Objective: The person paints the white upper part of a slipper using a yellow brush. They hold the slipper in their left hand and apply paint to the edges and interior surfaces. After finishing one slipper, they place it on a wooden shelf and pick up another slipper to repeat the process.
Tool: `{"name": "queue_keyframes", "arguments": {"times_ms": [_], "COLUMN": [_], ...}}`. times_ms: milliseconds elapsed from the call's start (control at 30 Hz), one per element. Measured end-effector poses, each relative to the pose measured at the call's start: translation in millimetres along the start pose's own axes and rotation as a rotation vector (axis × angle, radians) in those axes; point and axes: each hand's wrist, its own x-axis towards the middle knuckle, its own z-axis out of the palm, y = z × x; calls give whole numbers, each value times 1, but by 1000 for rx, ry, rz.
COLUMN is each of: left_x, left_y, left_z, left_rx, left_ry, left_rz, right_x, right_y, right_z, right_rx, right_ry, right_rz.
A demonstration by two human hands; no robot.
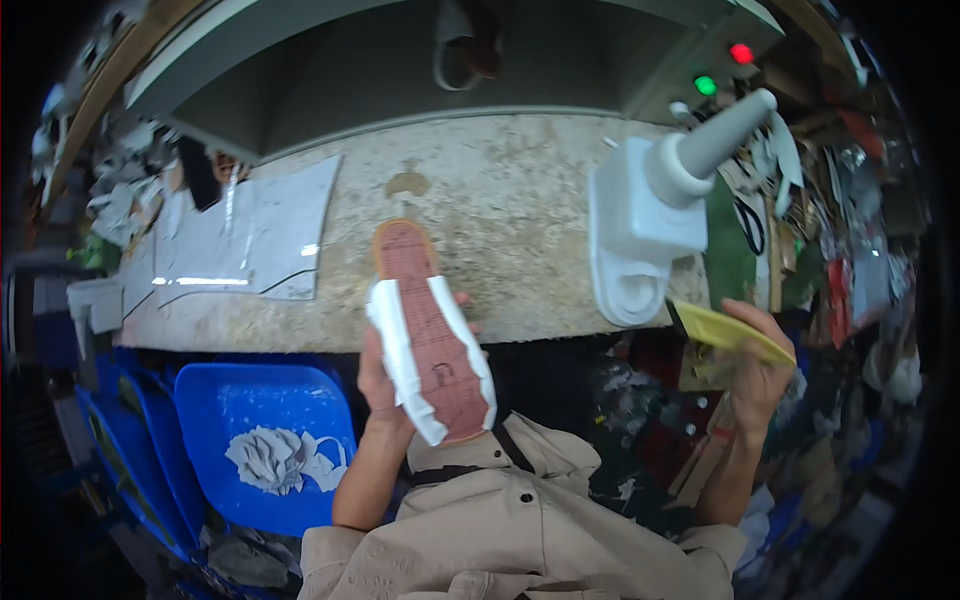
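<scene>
My left hand (377, 375) is closed around a shoe insole (440, 345) from below, near the bench's front edge. The insole has a reddish-brown woven face and a tan heel rim, with white strips (404, 355) folded along both sides. Most of my left fingers are hidden under it. Off to the right, my right hand (758, 370) grips a flat yellow tool (730, 333) with a dark strip at its far end. Motion blur softens this hand, and the tool's exact kind cannot be made out. Near the tool stands a white plastic container (650, 225) with a thick slanted grey spout.
Papers under clear film (235, 235) cover the bench's (480, 230) left side. A blue bin (265, 380) below holds white scraps (275, 458). Behind the bench, a grey hood (390, 95) carries green (706, 85) and red lights (741, 53). Scraps and tools crowd the right.
</scene>
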Motion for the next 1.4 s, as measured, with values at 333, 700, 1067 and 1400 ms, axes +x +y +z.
{"name": "queue_keyframes", "arguments": {"times_ms": [333, 700, 1067, 1400], "left_x": [14, 16, 2, 22], "left_y": [-1, -3, -10, -7], "left_z": [10, 7, -2, 39], "left_rx": [54, 211, 572, 1321], "left_ry": [-8, 31, 362, -288], "left_rz": [21, 28, -74, 320], "right_x": [46, 61, 55, 25], "right_y": [39, 43, 43, -15], "right_z": [10, 14, 20, 117], "right_rx": [-198, -180, 396, 756], "right_ry": [-313, -485, -320, -19], "right_rz": [-102, -78, 459, 34]}}
